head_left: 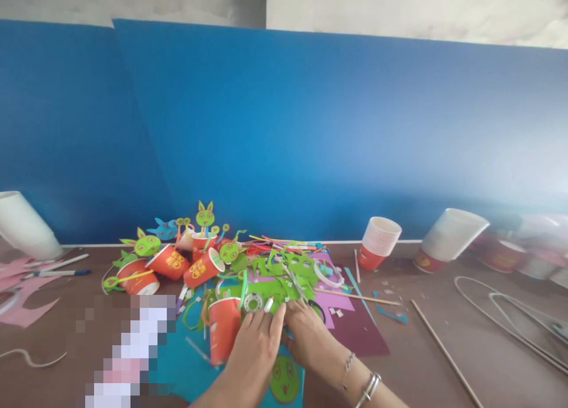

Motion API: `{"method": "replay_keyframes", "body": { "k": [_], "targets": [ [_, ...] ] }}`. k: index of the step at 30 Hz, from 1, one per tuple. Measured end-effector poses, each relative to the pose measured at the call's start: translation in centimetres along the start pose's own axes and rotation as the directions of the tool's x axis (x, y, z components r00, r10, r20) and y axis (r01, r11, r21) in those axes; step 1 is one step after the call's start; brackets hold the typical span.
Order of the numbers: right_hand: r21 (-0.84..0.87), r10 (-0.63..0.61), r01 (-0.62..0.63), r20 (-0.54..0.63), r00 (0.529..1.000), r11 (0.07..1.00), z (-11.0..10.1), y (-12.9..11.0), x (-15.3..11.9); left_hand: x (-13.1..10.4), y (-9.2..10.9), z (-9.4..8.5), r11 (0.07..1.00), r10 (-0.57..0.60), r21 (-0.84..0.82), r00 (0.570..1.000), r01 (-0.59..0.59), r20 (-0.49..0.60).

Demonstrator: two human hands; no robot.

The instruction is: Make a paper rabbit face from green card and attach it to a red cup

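Note:
My left hand (pixel 257 343) has its fingers bent around a white marker with a red tip (pixel 268 304). Right against it, at the edge of the green paper scraps (pixel 266 289), is my right hand (pixel 306 331), fingers curled together; whatever it may hold is hidden. Beside my left wrist a red paper cup (pixel 224 331) stands with a green strip at its rim. Under my hands lies a blue sheet (pixel 177 360), and on it a round green face cutout (pixel 284 378). A roll of tape (pixel 253 302) lies just beyond my left fingers.
Red cups with green animal faces (pixel 171 262) cluster at the back left. Stacked cups (pixel 379 242) stand at the back right. Wooden sticks (pixel 444 349), a white cable (pixel 497 325), pink paper (pixel 31 295) and purple sheets (pixel 368 337) lie on the brown table (pixel 417 372). A blue panel (pixel 310 129) rises behind.

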State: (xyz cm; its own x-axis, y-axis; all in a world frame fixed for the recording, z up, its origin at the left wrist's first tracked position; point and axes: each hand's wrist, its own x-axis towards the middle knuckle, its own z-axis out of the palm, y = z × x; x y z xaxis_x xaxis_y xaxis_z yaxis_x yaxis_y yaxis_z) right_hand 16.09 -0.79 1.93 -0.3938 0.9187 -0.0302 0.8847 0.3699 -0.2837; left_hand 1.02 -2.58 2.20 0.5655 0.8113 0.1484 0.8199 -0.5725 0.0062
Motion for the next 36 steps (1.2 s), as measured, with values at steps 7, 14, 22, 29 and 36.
{"method": "replay_keyframes", "body": {
  "k": [7,14,22,29,36],
  "targets": [
    [-0.006,0.037,-0.037,0.026,0.999,0.999,-0.7,-0.9,-0.2,-0.4,-0.2,2.6,0.979,-0.041,-0.203,0.997,0.026,-0.07],
    [-0.018,0.112,-0.111,0.036,0.993,0.994,-1.5,-1.9,-0.5,-0.8,-0.1,4.3,0.807,-0.122,-0.589,0.989,0.05,-0.083],
    [0.007,0.114,-0.114,0.023,0.993,0.993,-0.4,-1.9,-0.5,-0.8,-0.3,3.9,0.764,-0.159,-0.639,0.986,0.086,-0.057],
    [0.021,0.115,-0.114,-0.03,0.993,0.993,0.0,-1.7,-0.5,-0.8,-0.3,3.7,0.775,-0.144,-0.627,0.988,0.082,-0.049],
    [0.324,0.169,-0.176,0.051,0.984,0.929,-0.8,-1.2,-0.1,-0.6,0.2,2.8,0.838,-0.21,-0.515,0.978,0.181,0.002]
  ]
}}
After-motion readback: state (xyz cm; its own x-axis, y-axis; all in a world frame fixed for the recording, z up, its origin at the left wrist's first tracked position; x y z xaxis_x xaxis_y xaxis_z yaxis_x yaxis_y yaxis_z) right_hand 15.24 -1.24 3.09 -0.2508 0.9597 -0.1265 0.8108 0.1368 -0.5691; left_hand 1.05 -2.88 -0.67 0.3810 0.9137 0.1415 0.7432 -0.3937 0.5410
